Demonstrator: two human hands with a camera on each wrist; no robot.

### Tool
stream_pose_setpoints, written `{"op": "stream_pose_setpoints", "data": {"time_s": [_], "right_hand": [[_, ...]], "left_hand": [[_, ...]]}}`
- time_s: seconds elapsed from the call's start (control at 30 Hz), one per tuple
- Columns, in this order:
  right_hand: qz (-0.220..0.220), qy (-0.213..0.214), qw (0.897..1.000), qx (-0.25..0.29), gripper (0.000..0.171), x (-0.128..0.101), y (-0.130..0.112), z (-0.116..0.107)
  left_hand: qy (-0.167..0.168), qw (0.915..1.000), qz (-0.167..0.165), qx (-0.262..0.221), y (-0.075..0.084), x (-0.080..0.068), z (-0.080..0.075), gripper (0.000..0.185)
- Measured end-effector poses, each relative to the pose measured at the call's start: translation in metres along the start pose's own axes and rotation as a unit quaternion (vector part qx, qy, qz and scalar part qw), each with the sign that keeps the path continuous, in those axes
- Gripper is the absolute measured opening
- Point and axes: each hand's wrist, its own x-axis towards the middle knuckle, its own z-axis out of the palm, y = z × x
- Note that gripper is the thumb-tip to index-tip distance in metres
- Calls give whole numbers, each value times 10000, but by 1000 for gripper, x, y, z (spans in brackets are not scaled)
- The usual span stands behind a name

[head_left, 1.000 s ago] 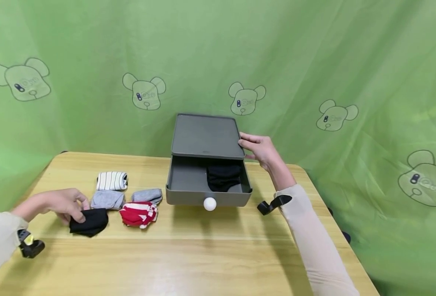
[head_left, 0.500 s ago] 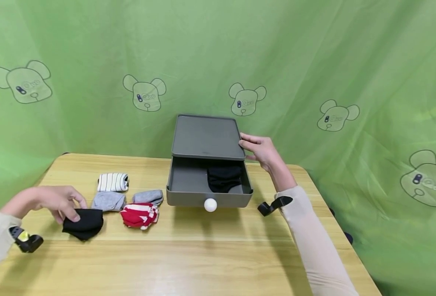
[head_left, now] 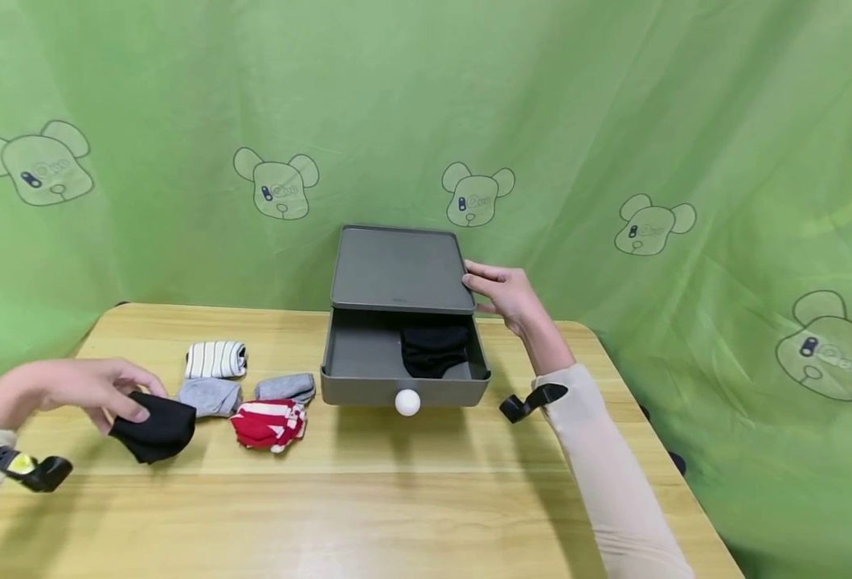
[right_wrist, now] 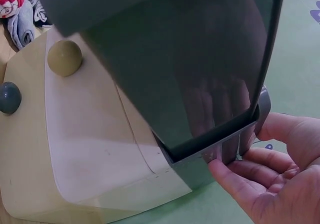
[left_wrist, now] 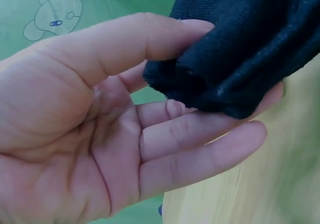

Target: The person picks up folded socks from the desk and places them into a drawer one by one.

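Between thumb and fingers, my left hand [head_left: 89, 390] pinches a folded black sock [head_left: 154, 428] at the left of the table. The left wrist view shows the thumb across the top of its knit fabric [left_wrist: 235, 49], with fingers underneath. At the right side of a grey drawer box [head_left: 400, 269], my right hand [head_left: 509, 293] touches the edge with extended thumb and fingers. The box's drawer [head_left: 357, 386] is pulled out, with a white round knob [head_left: 407, 402]. Another black folded sock [head_left: 433, 354] lies inside it, towards the right.
Beside the left hand lie a striped white sock bundle [head_left: 216, 359], a grey one [head_left: 209, 396], a second grey one [head_left: 284, 388] and a red-and-white one [head_left: 270, 425]. A green curtain [head_left: 390, 96] hangs behind the wooden table [head_left: 368, 515].
My left hand has moved left with the black sock, now raised and tilted, away from the grey bundle. The right hand has stayed at the box, and the drawer is unchanged.
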Motion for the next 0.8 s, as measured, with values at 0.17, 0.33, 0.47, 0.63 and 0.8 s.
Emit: {"op": "stream_pose_setpoints", "data": {"time_s": [0.17, 0.33, 0.47, 0.63, 0.8], "right_hand": [[-66, 35, 10000, 5, 50, 0, -1, 1], [-58, 31, 10000, -9, 50, -2, 2, 0], [-36, -10, 10000, -52, 50, -3, 3, -1], [-57, -42, 9999, -117, 50, -3, 2, -1], [-57, -3, 10000, -45, 50, 0, 1, -1]], "left_hand": [[283, 9993, 241, -19, 2, 0, -6, 26], [1284, 9877, 809, 375, 21, 4, -3, 29], [2365, 9649, 1070, 406, 56, 12, 12, 34], [2819, 9503, 1316, 88, 105, 24, 28, 36], [2844, 9494, 1326, 92, 150, 36, 39, 45]]}}
